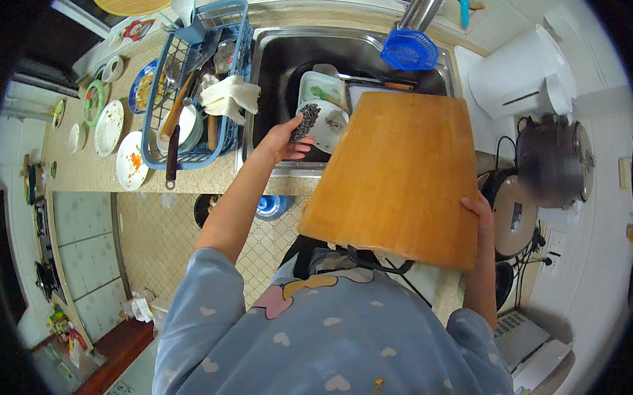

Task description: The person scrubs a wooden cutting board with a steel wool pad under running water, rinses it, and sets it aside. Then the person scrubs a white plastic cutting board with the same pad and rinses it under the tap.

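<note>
My left hand (282, 142) holds a dark metal scouring pad (306, 121) over the near part of the stainless-steel sink (330, 30). With my right hand (479, 211) I grip the right edge of a large wooden cutting board (395, 178). The board is tilted, its far end over the sink and its near end close to my body. It hides the sink's right part. In the sink lie a white dish (327, 136) with food scraps and a light rectangular tray (317, 83) with green bits. A wooden handle (398, 86) shows behind the board.
Left of the sink, a blue dish rack (145, 136) holds bowls, utensils and a pale cloth (231, 98). Several plates, including a white one (132, 174), stand farther left. A blue strainer basket (409, 50) hangs below the faucet (422, 5). A white container (523, 74) stands right.
</note>
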Tool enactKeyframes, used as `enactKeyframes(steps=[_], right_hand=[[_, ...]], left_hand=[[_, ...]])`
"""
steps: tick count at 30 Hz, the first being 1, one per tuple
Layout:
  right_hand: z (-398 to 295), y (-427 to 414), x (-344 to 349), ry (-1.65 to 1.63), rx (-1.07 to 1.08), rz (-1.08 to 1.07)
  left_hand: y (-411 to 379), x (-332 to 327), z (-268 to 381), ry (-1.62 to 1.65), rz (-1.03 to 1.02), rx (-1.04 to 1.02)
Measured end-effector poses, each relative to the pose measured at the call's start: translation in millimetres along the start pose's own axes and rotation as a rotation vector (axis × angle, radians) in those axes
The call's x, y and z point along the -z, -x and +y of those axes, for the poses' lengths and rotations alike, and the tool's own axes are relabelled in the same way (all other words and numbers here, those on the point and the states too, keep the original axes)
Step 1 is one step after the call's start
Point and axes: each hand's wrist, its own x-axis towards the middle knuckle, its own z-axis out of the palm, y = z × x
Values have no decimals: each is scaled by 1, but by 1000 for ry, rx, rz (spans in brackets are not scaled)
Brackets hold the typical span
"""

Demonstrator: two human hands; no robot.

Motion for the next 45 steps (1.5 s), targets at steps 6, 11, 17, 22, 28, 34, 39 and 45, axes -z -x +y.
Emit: enactKeyframes(steps=[6,11,17,22,28,34,39,45], right_hand=[[-8,30,-2,-41,47,125],[2,37,-8,-202,110,183],[9,22,-3,-211,73,112],[6,9,25,-107,28,128],[-37,0,14,39,18,23],[-74,18,-15,204,269,-103],[-91,-30,62,-71,9,-323],[-108,-26,77,114,384,-524]], left_hand=[[-24,-33,8,-212,132,-229],[-52,-104,62,-429,156,-588],[-70,-174,120,-382,-29,-659],[-63,-143,86,-1010,-192,-388],[-3,-69,-17,-771,-190,-34],[52,-87,-49,-36,-297,16],[81,-101,-46,189,-394,13],[107,-103,-47,262,-378,-111]])
